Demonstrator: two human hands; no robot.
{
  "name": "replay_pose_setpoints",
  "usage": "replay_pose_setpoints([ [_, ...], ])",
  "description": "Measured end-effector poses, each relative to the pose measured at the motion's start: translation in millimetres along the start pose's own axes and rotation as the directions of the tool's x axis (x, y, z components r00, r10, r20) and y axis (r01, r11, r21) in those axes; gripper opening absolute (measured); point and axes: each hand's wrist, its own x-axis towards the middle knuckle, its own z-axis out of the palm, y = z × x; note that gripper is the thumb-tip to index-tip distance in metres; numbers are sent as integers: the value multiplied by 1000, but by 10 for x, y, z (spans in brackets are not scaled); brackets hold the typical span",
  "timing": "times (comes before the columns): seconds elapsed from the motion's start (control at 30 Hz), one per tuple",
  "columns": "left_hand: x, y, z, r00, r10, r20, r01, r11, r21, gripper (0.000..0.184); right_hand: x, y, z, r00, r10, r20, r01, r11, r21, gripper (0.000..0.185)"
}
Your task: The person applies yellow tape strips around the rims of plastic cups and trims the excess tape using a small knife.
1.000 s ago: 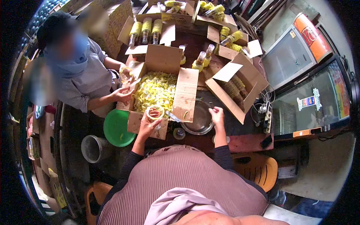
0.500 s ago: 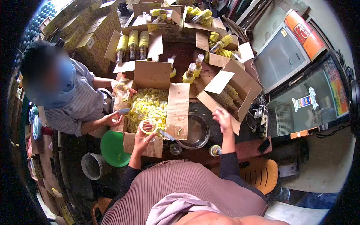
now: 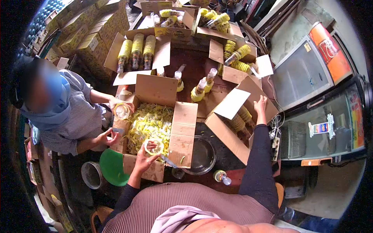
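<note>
My left hand (image 3: 145,160) holds a yellow-rimmed ring (image 3: 154,147) over the near edge of a cardboard box (image 3: 156,87) filled with yellow strips (image 3: 149,123). A pale blade-like tool (image 3: 169,162) lies by that hand, near the box's lower flap. My right hand (image 3: 260,105) is raised at the far right flap of a second box (image 3: 229,134), which contains stacks of yellow-rimmed items (image 3: 237,125). Its fingers are curled, and too small to tell what they hold. Right of the strips stands a round glass bowl (image 3: 200,155).
A co-worker (image 3: 68,112) at the left holds a clear round item. A green basin (image 3: 113,167) and grey bucket (image 3: 92,174) stand below. Bottles (image 3: 198,90) and boxes of yellow stacks (image 3: 136,50) stand further back. A jar (image 3: 222,177) lies near the front edge.
My right hand has moved from beside the bowl up and right to the second box. My left hand still holds the ring. The view has shifted, and the co-worker's hands have moved slightly.
</note>
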Motion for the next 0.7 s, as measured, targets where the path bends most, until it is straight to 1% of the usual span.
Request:
replay_pose_setpoints([
  [0.07, 67, 44, -14, 999, 44, -2, -44, 997, 59, 58, 131, -38, -85, 999, 47, 25, -44, 993, -114, 70],
  [0.1, 99, 66, -20, 998, 54, -12, -53, 995, 82, 58, 231, -16, -61, 996, 63, 69, -52, 987, -154, 78],
  [0.13, 125, 66, -28, 999, 51, -13, -49, 995, 83, 58, 304, 20, -42, 996, 62, 72, -50, 987, -155, 78],
  [0.2, 162, 39, -46, 999, 5, -43, -5, 1000, 3, 59, 413, 101, -39, 994, 41, 100, -7, 948, -319, 85],
  [0.23, 171, 22, -43, 998, 12, -59, -15, 999, -47, 59, 459, 141, -60, 988, 42, 148, 5, 952, -307, 89],
  [0.27, 192, -9, -60, 998, 9, -63, -12, 999, -50, 59, 497, 157, -59, 988, 38, 151, 10, 951, -309, 89],
  [0.33, 193, -73, -115, 1000, -27, -16, 27, 999, 20, 68, 608, 300, 36, 976, 55, 209, 16, 946, -324, 92],
  [0.4, 208, -96, -106, 999, -46, -7, 46, 999, 7, 68, 683, 364, 112, 970, 83, 227, -5, 945, -327, 89],
  [0.47, 224, -68, -88, 998, -52, -17, 53, 999, 10, 68, 712, 330, -9, 949, 93, 300, 1, 954, -299, 81],
  [0.5, 238, -59, -89, 998, -58, -13, 58, 998, 11, 68, 650, 231, -134, 968, 42, 246, 21, 969, -246, 63],
  [0.53, 241, -52, -84, 998, -68, -13, 69, 997, 25, 68, 746, 407, 5, 967, 46, 252, 20, 968, -252, 63],
  [0.57, 238, -56, -65, 997, -79, -16, 79, 996, 36, 68, 876, 566, 121, 967, -30, 254, 54, 995, -87, 56],
  [0.6, 237, -83, -51, 996, -89, -18, 89, 996, 27, 68, 903, 535, 86, 963, -108, 246, 92, 993, 77, 50],
  [0.63, 240, -123, -51, 997, -68, -23, 69, 997, 30, 68, 859, 509, 89, 965, -253, 65, 251, 967, 45, 44],
  [0.67, 237, -155, -55, 998, -49, -27, 50, 998, 35, 68, 888, 451, 95, 963, -258, 75, 255, 966, 37, 44],
  [0.7, 237, -158, -61, 998, -56, -27, 58, 997, 47, 68, 976, 384, 122, 940, -339, 32, 339, 941, -19, 44],
])
